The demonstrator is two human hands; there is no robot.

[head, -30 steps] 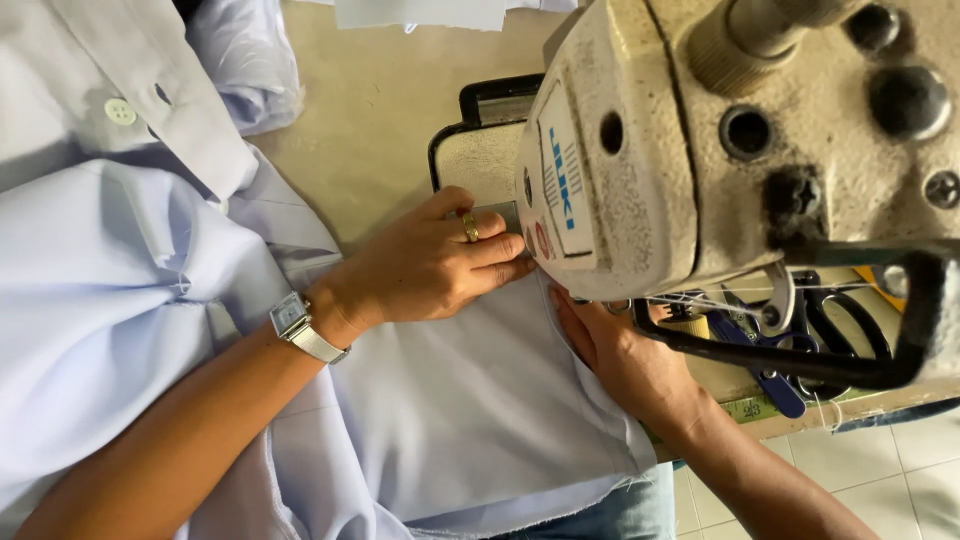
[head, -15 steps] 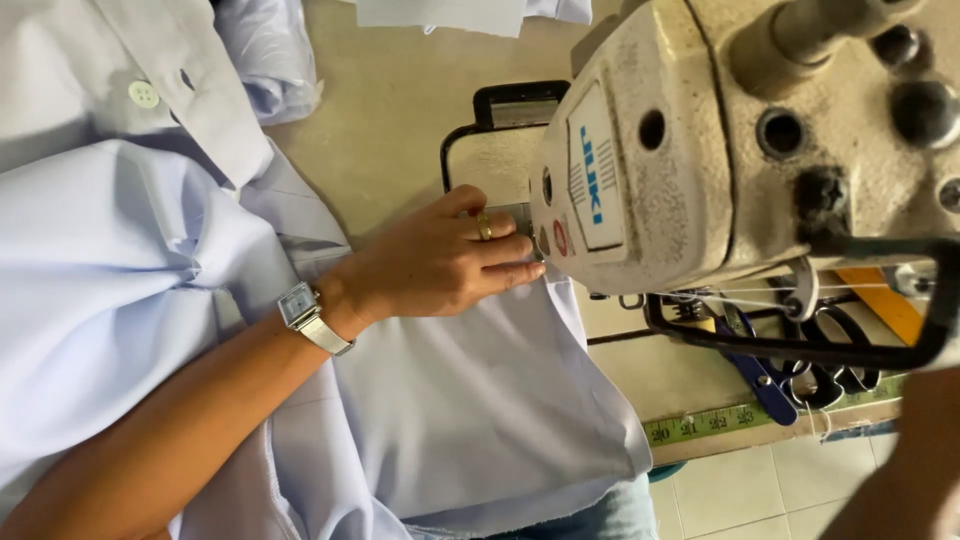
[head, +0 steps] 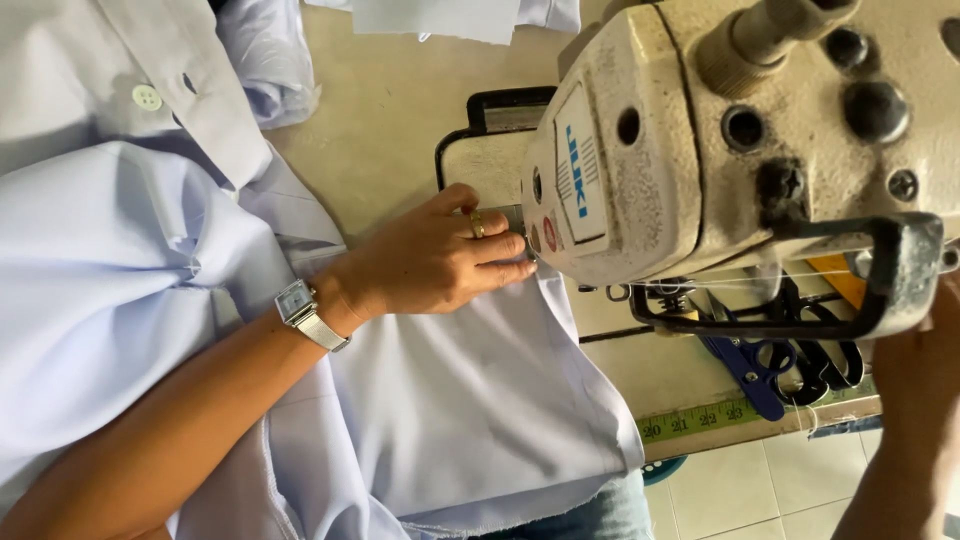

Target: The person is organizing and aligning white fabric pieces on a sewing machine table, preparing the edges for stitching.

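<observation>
I am pressing my left hand (head: 430,262), fingers flat and together, on the cloth (head: 470,400) at the machine (head: 700,150) head's nine o'clock, risking a needle prick if it creeps, while my right hand (head: 915,345), grip hidden, is touching its guard at four o'clock.

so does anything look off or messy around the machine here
Little stands out. The pale blue fabric has a frayed raw edge hanging off the table front, and the sewing machine head has chipped, grimy paint. The left hand lies flat on the cloth by it.
</observation>
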